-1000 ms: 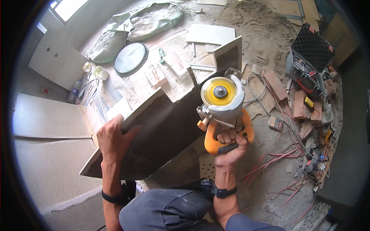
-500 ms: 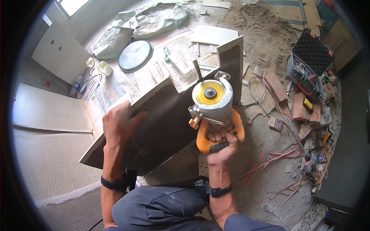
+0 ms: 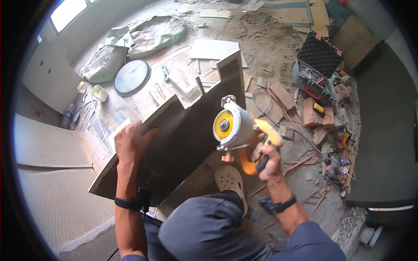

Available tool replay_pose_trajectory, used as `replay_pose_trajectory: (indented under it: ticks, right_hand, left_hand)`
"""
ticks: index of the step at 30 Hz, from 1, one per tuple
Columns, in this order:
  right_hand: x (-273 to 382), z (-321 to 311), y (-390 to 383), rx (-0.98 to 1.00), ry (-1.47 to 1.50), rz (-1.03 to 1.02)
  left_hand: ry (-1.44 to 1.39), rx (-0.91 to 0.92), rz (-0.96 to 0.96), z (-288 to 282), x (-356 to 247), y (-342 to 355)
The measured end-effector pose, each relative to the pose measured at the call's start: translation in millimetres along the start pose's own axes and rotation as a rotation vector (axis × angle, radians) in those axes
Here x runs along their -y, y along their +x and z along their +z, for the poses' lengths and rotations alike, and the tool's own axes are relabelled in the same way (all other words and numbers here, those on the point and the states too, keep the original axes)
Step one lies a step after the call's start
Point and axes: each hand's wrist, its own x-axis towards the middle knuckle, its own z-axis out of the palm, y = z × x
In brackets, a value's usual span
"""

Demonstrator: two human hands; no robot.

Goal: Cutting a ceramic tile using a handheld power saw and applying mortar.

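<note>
My left hand grips the upper left edge of a large tile, thumb over its dark back and fingers hidden behind the rim. The tile leans up in front of me. Notches and a thin upright strip break its far edge. My right hand is closed round the orange handle of a handheld power cutter. Its yellow disc faces me, tilted to the left, in front of the tile's right part. From this angle I cannot tell whether disc and tile touch.
My shoe stands below the tile's lower edge. To the right lie bricks, an open tool case, cables and pink strips. A round grey disc, sacks of sand and white offcuts lie beyond.
The cutter has swung to the right and toward me, its disc turning leftward. My left hand keeps its hold on the tile. My view has shifted right, and my shoe now shows.
</note>
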Motion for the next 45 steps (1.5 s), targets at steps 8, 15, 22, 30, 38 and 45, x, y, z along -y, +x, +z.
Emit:
replay_pose_trajectory:
  ticks: [8, 15, 22, 30, 38, 45]
  right_hand:
    - [231, 44, 27, 0.178, -0.335, -0.139]
    - [298, 90, 73, 0.081, -0.982, -0.054]
    - [187, 67, 137, -0.003, -0.486, 0.107]
    - [41, 50, 81, -0.205, 0.103, -0.012]
    - [-66, 57, 20, -0.233, 0.450, 0.122]
    - [-68, 87, 15, -0.271, 0.380, 0.002]
  left_hand:
    - [-0.082, 0.000, 0.067, 1, 20, 7]
    - [-0.060, 0.018, 0.090, 30, 44, 11]
    - [-0.116, 0.078, 0.105, 19, 45, 15]
    - [-0.030, 0.186, -0.143, 10, 23, 25]
    - [-0.025, 0.111, -0.099, 13, 19, 19]
    - [0.026, 0.127, -0.128, -7, -8, 1]
